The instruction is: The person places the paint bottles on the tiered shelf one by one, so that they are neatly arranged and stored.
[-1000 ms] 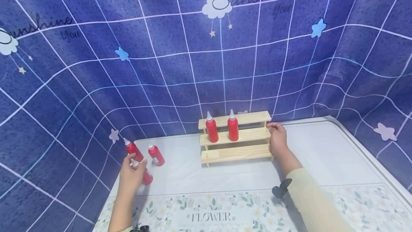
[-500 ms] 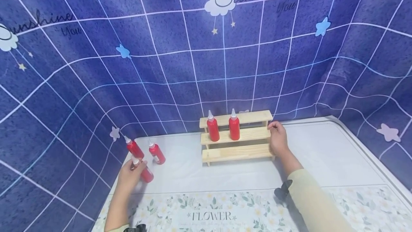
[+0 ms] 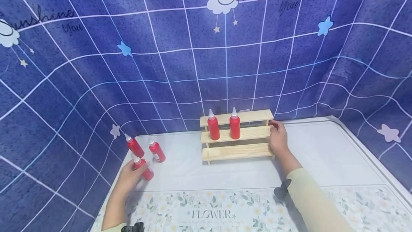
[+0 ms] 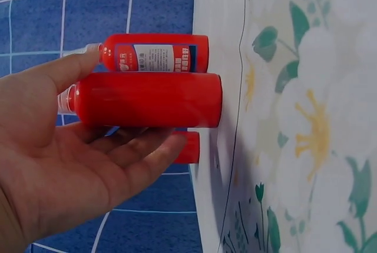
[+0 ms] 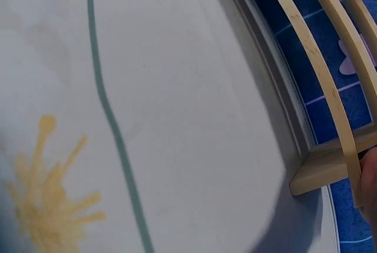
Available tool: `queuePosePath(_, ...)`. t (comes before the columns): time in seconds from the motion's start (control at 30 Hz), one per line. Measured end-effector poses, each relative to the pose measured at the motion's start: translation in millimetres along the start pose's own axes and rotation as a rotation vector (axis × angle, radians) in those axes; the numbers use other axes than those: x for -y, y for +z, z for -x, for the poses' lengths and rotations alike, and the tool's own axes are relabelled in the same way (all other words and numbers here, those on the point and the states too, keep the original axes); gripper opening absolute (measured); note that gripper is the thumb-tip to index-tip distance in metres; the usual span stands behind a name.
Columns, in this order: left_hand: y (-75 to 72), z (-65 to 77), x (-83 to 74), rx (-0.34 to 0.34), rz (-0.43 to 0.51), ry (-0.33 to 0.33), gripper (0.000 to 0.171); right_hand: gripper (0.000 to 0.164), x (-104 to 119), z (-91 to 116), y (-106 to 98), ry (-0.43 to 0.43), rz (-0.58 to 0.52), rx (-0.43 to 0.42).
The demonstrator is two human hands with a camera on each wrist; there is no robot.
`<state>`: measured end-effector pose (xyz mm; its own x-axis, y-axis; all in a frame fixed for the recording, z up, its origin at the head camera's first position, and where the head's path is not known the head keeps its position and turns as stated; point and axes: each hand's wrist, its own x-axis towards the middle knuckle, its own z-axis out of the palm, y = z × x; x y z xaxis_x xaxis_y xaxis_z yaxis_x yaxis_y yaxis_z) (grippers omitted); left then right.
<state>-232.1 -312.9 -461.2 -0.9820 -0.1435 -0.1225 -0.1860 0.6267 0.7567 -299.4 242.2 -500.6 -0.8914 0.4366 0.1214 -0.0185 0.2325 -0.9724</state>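
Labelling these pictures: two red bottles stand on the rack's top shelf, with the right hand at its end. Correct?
Not quite: the head view shows those two bottles on the middle shelf; the right hand is at the end of the rack.

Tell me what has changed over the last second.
The left hand has moved down from around the cap of the nearest red bottle toward its body; whether it grips firmly is unclear. Unchanged: the right hand holds the right end of the wooden shelf, two bottles stand on its middle step, and the other two stand nearby.
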Motion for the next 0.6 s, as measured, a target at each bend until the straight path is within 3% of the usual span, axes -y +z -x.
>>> queuePosePath(0.2, 2.4, -2.1, 4.7, 0.037, -0.029, 0.008, 0.074, 0.046, -0.4, 1.2, -0.6, 0.006, 0.102, -0.019)
queuePosePath(0.6, 2.4, -0.4, 4.6, 0.015, -0.086, 0.022, 0.071, 0.051, 1.2, 3.5, 1.8, -0.033, 0.186, -0.001)
